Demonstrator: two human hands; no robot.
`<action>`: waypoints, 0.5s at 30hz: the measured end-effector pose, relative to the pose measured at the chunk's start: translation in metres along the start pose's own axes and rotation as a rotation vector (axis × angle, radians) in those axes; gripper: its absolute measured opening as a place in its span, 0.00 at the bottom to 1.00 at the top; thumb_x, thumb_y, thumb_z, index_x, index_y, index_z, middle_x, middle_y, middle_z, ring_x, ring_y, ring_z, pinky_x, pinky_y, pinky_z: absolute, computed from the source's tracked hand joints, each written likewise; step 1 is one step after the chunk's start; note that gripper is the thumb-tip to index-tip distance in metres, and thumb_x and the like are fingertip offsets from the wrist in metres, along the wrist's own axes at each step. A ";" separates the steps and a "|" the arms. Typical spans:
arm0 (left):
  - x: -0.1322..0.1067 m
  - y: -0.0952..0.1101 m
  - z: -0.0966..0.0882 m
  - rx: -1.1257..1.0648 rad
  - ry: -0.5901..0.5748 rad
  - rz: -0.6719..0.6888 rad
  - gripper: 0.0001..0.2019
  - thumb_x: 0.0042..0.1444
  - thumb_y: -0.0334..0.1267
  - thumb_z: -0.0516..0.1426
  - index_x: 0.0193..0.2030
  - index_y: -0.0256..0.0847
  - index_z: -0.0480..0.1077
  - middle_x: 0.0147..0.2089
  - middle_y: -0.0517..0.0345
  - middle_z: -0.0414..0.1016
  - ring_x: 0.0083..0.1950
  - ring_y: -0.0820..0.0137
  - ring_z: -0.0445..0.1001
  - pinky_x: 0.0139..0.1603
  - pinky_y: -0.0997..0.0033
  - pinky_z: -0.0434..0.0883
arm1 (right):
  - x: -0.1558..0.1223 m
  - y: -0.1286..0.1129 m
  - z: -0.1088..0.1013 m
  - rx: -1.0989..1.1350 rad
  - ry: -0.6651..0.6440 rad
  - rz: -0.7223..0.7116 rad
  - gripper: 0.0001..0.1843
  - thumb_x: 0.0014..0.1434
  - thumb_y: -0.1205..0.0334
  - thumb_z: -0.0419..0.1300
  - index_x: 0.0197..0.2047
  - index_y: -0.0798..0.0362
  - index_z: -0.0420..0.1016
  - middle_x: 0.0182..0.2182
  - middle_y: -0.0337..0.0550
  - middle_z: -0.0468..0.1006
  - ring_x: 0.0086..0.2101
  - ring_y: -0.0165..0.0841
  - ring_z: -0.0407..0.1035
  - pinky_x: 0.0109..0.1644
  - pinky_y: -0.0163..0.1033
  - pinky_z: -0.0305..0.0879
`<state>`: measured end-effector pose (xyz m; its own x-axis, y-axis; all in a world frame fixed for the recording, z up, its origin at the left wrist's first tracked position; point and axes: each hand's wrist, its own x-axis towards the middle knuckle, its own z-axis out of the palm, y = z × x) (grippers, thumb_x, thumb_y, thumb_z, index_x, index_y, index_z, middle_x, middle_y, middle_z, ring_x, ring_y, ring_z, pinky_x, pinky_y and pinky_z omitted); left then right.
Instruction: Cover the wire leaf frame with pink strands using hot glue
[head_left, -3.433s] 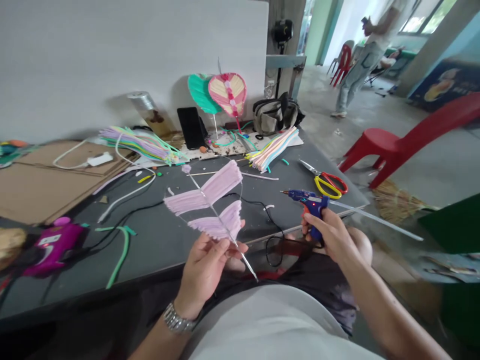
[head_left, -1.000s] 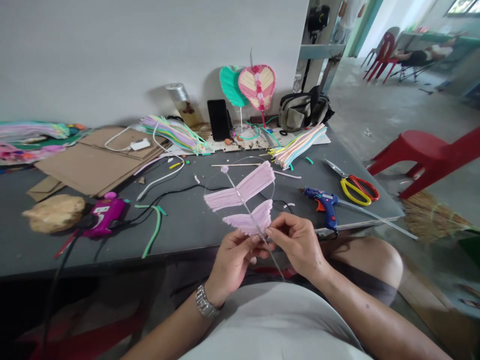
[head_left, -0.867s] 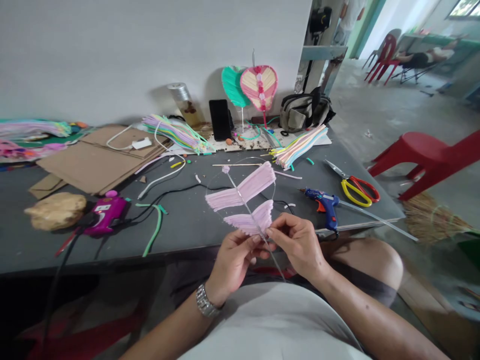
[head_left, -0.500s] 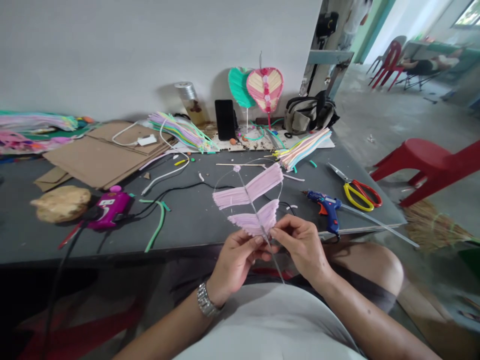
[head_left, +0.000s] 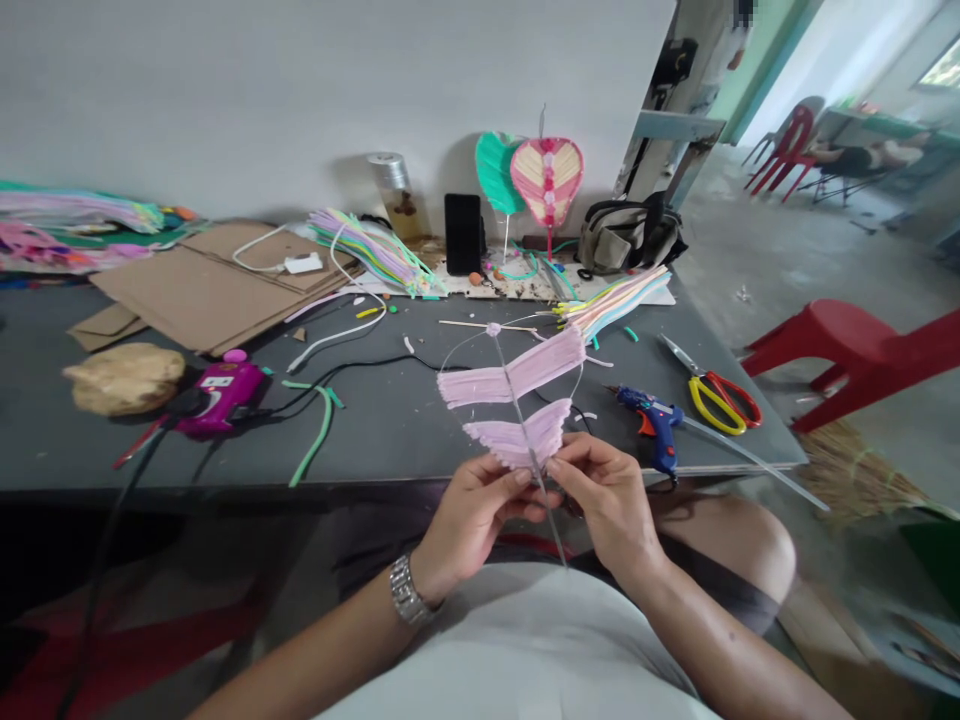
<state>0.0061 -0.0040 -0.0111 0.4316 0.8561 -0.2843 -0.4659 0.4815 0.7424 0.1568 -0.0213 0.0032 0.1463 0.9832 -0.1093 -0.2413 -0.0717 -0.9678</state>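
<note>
Between my hands is a heart-shaped wire fan frame (head_left: 513, 378) with two bands of pale pink pipe cleaners across a central stem. A small pink knot (head_left: 493, 330) sits at its far end. My left hand (head_left: 480, 505) pinches the fan's lower point from the left, thumb on top. From the right, my right hand (head_left: 604, 495) pinches the same lower edge close to the stem, fingertips nearly touching the left ones. Below the hands the bare stem reaches toward my shirt. The fingers partly hide the fan's tip.
A blue glue gun (head_left: 651, 418) and scissors (head_left: 720, 388) lie at the right. Pipe cleaner bundles (head_left: 615, 308), cardboard (head_left: 172, 290), a phone (head_left: 463, 234) and two finished fans (head_left: 547, 182) are farther back. A purple power strip (head_left: 221, 392) with cables is at left. A red chair (head_left: 847, 340) stands beyond.
The view has shifted slightly, so the table things appear a little moved. Both hands keep their pinch on the fan's lower end, with hardly any change.
</note>
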 end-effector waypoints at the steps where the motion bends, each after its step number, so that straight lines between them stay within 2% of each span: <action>1: 0.000 0.000 0.000 0.000 -0.004 0.002 0.17 0.46 0.44 0.75 0.36 0.33 0.82 0.30 0.50 0.82 0.32 0.66 0.81 0.30 0.74 0.77 | 0.000 0.000 0.000 -0.015 0.003 -0.016 0.14 0.49 0.55 0.75 0.24 0.53 0.78 0.34 0.42 0.80 0.24 0.26 0.68 0.26 0.34 0.68; 8: 0.000 0.000 0.000 -0.014 0.003 -0.017 0.17 0.46 0.44 0.75 0.36 0.33 0.80 0.30 0.50 0.82 0.32 0.67 0.82 0.30 0.75 0.77 | -0.001 0.004 -0.001 -0.046 0.034 -0.079 0.11 0.50 0.55 0.74 0.26 0.52 0.79 0.30 0.40 0.77 0.24 0.27 0.67 0.27 0.34 0.67; 15: -0.002 0.001 0.005 -0.068 0.023 -0.038 0.18 0.43 0.44 0.77 0.35 0.34 0.81 0.30 0.53 0.82 0.31 0.69 0.82 0.31 0.77 0.78 | -0.003 0.005 -0.002 -0.130 0.051 -0.103 0.12 0.52 0.56 0.73 0.27 0.52 0.78 0.32 0.39 0.77 0.21 0.25 0.66 0.24 0.33 0.64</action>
<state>0.0084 -0.0066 -0.0069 0.4329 0.8405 -0.3258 -0.5012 0.5249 0.6879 0.1566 -0.0247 -0.0020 0.2136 0.9768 -0.0163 -0.0967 0.0045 -0.9953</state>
